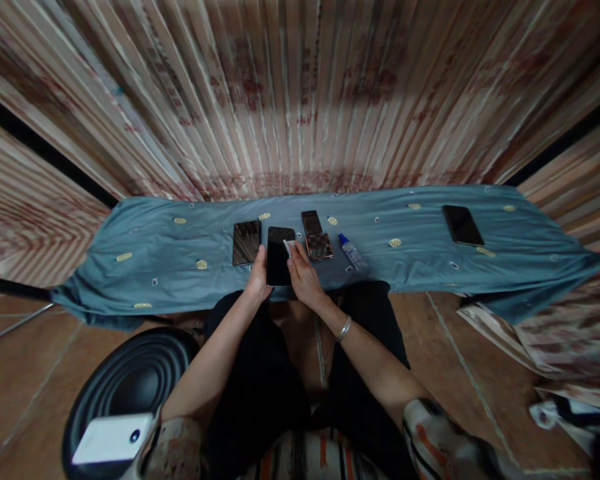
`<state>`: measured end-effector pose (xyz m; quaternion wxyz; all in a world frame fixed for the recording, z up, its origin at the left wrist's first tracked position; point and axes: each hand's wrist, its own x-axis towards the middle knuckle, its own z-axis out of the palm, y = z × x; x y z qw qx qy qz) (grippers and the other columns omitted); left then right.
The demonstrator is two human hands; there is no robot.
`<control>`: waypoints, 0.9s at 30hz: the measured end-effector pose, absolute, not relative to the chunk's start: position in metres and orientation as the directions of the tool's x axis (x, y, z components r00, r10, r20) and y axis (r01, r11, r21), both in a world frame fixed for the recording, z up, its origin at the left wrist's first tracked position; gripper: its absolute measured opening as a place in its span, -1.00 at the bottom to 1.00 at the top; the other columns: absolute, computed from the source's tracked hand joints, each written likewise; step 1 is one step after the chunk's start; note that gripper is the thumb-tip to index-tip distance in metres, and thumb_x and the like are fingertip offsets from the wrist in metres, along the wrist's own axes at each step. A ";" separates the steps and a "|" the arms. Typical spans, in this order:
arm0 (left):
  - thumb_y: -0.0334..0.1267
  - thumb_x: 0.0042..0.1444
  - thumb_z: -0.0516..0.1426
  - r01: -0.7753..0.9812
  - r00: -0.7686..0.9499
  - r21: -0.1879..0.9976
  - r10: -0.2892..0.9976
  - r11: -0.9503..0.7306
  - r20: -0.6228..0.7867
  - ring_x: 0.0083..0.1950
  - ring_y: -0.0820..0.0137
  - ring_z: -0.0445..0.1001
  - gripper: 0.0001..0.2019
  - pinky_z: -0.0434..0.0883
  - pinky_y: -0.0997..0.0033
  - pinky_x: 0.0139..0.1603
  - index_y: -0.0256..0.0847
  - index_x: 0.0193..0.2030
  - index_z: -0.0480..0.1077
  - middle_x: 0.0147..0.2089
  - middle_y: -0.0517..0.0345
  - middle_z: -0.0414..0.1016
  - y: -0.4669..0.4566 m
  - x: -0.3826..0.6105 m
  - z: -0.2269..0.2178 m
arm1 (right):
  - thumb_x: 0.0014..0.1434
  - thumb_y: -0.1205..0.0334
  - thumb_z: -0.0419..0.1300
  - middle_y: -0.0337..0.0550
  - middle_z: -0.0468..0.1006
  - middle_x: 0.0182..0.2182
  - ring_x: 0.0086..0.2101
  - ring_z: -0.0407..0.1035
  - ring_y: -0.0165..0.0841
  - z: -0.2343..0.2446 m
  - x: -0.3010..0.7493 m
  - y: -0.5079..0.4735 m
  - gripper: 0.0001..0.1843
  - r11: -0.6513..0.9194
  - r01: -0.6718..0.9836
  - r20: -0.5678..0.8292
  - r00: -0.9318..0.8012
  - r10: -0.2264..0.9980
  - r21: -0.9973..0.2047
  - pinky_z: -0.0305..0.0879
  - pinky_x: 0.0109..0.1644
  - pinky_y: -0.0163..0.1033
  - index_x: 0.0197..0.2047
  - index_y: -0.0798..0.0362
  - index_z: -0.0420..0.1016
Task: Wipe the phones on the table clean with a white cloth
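A dark smartphone (279, 260) lies in front of me at the table's near edge. My left hand (259, 277) grips it by its left side, thumb along the edge. Pinched in the fingers of my right hand (305, 279) is a small white wipe (289, 248), pressed on the right side of the screen. Another dark phone (247, 243) lies just left of the held one. Behind my right hand are a small dark rectangular item (311, 222) and a shiny checked compact-like item (319, 246). Close by on the right lies a clear bottle with a blue cap (351, 251).
A blue-green patterned cloth (405, 267) covers the narrow table. One more dark phone (463, 225) lies far right. Pleated curtains (290, 100) hang behind. At lower left a black round stool (130, 373) bears a white device (111, 438).
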<state>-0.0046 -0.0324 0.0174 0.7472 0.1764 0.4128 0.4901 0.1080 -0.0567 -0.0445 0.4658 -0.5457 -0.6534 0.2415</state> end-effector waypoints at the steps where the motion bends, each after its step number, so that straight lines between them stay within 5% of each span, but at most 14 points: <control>1: -0.02 0.40 -0.09 -0.581 0.184 0.669 0.875 0.464 -0.448 0.05 0.19 0.63 -0.48 0.46 0.17 0.23 -0.29 0.30 0.37 0.02 -0.06 0.65 -0.033 -0.004 0.018 | 0.46 -0.09 -0.24 0.01 0.09 0.46 0.44 -0.03 -0.23 -0.045 0.109 -0.055 -0.31 0.284 0.474 0.344 0.042 0.938 -0.833 -0.07 0.51 -0.05 0.46 0.11 0.15; 8: -0.02 0.39 -0.05 -0.514 0.221 0.700 0.865 0.496 -0.451 0.16 0.17 0.57 -0.48 0.38 0.16 0.32 -0.27 0.33 0.36 0.08 -0.04 0.64 -0.037 -0.001 0.018 | 0.44 -0.12 -0.16 -0.15 0.17 0.44 0.42 0.02 -0.27 -0.051 0.121 -0.038 -0.38 0.254 0.384 0.326 0.135 0.936 -0.888 -0.07 0.51 -0.04 0.43 -0.07 0.22; 16: 0.06 0.29 0.11 -0.415 0.241 0.764 0.869 0.495 -0.432 0.16 0.12 0.57 -0.47 0.41 0.13 0.30 -0.27 0.22 0.47 0.07 -0.08 0.64 -0.038 0.001 0.004 | 0.43 -0.12 -0.15 -0.04 0.34 0.34 0.36 0.16 -0.24 -0.051 0.134 -0.016 -0.37 0.246 0.393 0.352 0.224 0.909 -0.886 -0.01 0.49 -0.02 0.35 0.03 0.34; 27: 0.12 0.11 0.26 -0.275 0.202 0.861 0.901 0.427 -0.383 0.18 0.06 0.55 -0.48 0.43 0.13 0.27 -0.33 -0.03 0.59 -0.06 -0.10 0.68 -0.036 0.000 -0.017 | 0.45 0.11 -0.15 0.12 0.52 0.17 0.24 0.33 -0.16 -0.038 0.141 -0.013 -0.48 0.369 0.614 0.480 0.019 0.877 -0.698 0.14 0.40 0.04 0.25 0.14 0.43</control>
